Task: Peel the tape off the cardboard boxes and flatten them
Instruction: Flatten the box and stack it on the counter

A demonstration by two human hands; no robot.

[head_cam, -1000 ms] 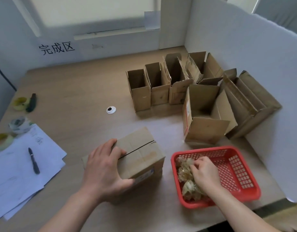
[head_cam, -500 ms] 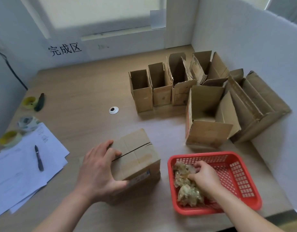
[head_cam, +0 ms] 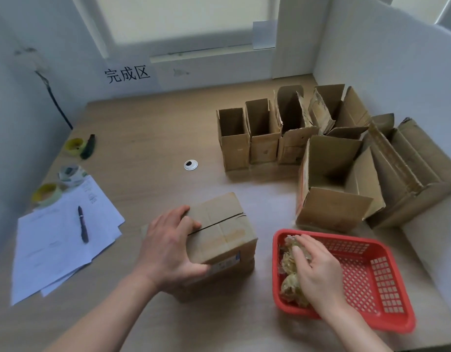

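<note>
Left hand [head_cam: 169,246] gripping closed cardboard box [head_cam: 219,240], fingers curled over top, thumb on near side. Right hand [head_cam: 314,265] pressing down with loose fingers on crumpled tape [head_cam: 290,280] in red basket [head_cam: 371,278], not clearly pinching anything. Box just left of basket, near front of table [head_cam: 143,148]. Top slit running left to right, away from left hand. Right hand nearer slit's far end.
</note>
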